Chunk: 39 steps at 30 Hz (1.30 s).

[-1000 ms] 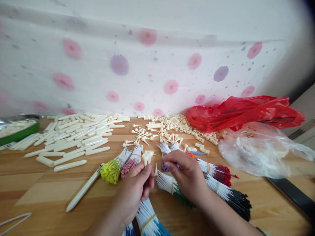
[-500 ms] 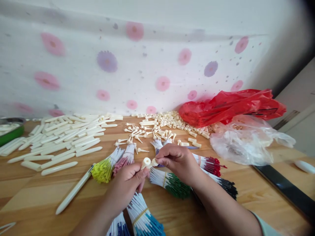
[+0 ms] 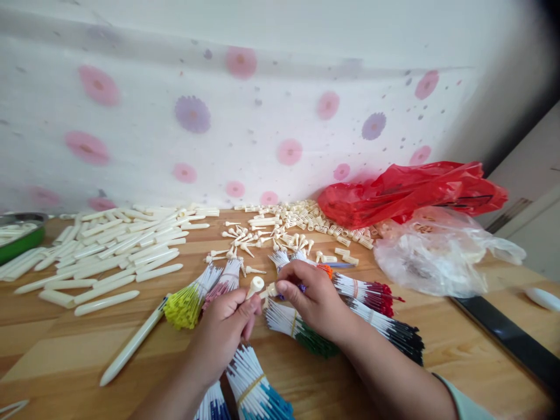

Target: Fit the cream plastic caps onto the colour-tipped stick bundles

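Between thumb and fingers, my left hand (image 3: 230, 318) pinches a cream plastic piece with a round, hollow-ended head (image 3: 256, 284). My right hand (image 3: 310, 294) grips a small cream slotted sleeve (image 3: 269, 290), close beside that head; whether they touch I cannot tell. Around the hands lie banded bundles of pen refills: yellow-ended (image 3: 184, 306), pink (image 3: 225, 277), green (image 3: 297, 329), red (image 3: 367, 291), black (image 3: 389, 329) and light blue (image 3: 258, 385). Beyond them are scattered cream pointed pieces with round heads (image 3: 245, 249).
Cream pen barrels (image 3: 126, 242) are piled at left, near a green tray (image 3: 26, 242). Slotted sleeves (image 3: 301, 214) lie at the back beside a red plastic bag (image 3: 406, 192) and a clear bag (image 3: 429, 251). One pen (image 3: 131, 344) lies front left; a dark flat bar (image 3: 503, 338) is at right.
Both hands remain close together. The round-headed piece in my left hand has tilted and shifted slightly left, and my right-hand fingers have turned a little. The view has moved slightly.
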### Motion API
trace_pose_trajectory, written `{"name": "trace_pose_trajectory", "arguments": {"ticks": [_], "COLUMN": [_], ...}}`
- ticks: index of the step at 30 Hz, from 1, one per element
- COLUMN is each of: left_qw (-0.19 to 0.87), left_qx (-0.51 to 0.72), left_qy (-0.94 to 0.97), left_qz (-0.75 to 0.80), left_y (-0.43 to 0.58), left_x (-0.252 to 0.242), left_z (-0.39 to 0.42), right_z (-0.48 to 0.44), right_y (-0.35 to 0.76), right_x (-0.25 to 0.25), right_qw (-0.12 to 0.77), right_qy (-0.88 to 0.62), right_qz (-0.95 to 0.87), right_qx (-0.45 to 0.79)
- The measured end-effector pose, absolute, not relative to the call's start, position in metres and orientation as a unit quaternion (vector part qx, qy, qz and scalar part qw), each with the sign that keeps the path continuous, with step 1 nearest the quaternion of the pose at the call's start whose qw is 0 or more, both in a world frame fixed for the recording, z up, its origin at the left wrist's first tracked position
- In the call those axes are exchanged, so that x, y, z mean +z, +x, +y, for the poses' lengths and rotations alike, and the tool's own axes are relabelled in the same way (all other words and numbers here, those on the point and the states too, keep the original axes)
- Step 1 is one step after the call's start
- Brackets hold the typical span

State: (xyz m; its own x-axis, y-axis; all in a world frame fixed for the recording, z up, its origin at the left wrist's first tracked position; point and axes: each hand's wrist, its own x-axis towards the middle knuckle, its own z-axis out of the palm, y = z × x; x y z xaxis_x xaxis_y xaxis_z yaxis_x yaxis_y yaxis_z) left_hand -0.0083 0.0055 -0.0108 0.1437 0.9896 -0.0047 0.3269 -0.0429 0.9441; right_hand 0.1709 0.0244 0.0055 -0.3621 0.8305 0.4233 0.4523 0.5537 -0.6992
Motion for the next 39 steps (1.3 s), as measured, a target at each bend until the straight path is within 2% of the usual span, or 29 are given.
{"name": "trace_pose_trajectory", "arguments": {"ticks": [6,25,39], "left_qw": [0.446,0.485,0.479], "left_qx": [0.367,0.384,0.372], "left_qy": [0.621,0.584,0.601], "left_qz": [0.531,0.525,0.521], "left_y": [-0.0081,-0.0074,-0.0083], "left_x": [-0.0104,-0.0070,-0.0096], "left_z": [0.0057,0.0050,0.0054], "right_z": [0.0253,0.0267,0.0264], "right_y": [0.1710,0.1722,0.1721], "right_x": [0.0049,0.0044,0.0032], "right_qw": [0.336,0.352,0.320], "right_qy": [-0.452,-0.418,-0.444], "right_qz": [-0.800,-0.799,-0.796], "right_qx": [0.209,0.250,0.259]}}
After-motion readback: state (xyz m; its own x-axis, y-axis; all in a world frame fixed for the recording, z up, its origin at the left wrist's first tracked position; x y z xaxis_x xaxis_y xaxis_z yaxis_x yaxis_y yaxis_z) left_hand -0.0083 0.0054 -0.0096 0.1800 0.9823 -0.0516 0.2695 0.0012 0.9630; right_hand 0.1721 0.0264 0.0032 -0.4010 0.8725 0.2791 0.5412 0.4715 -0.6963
